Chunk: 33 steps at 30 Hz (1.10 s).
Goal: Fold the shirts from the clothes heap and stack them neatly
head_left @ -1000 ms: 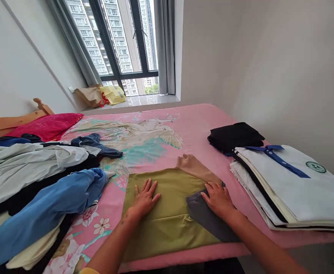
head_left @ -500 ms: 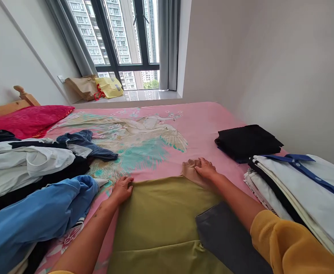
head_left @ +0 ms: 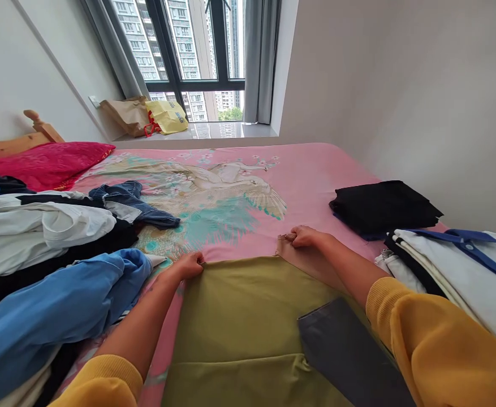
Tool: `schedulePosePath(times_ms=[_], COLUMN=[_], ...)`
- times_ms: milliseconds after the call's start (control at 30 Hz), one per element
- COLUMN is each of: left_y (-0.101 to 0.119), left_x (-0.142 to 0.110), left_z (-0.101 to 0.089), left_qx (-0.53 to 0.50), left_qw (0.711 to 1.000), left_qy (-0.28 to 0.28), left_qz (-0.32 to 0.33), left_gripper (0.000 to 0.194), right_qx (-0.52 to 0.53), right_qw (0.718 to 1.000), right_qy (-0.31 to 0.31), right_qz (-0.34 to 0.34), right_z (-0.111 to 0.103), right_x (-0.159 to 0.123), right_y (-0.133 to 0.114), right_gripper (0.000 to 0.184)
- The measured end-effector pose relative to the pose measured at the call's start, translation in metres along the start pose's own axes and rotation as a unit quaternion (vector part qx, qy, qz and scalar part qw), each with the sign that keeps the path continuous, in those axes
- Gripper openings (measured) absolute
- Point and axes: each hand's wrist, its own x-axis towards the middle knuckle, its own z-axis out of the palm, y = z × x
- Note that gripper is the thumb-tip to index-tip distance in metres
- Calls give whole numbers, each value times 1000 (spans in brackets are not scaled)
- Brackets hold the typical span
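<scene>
Olive garment [head_left: 239, 316] on the bed [head_left: 311, 164] should handle light and limp, best held by its edges; the left hand [head_left: 189, 265] pinches the far-left corner, the right hand [head_left: 307, 236], its underside hidden, seemingly the tan sleeve [head_left: 301, 259].

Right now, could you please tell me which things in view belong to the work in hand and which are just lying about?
In the work:
olive garment, far left corner in the left hand
brown piece, end held in the right hand
grey piece
probably loose clothes and folded clothes, both untouched

Lying about:
red cushion
brown paper bag
yellow bag
</scene>
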Motion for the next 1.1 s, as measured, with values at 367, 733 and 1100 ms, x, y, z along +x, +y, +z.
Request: schedulePosePath(times_ms=[367,733,1100], left_y=[7,2,9], left_x=[-85,-179,-198], left_z=[-14,51,44], left_qx=[-64,58,11], left_qw=[989,954,970], left_qy=[107,182,173], left_qz=[85,230,173], left_gripper=[17,23,22], right_qx=[87,40,58], right_qw=[973,964,963], right_qy=[170,170,225], right_qz=[-131,-202,-140], right_z=[-8,72,73], right_x=[-125,-232,-257], right_y=[2,25,10], right_gripper=[18,24,23])
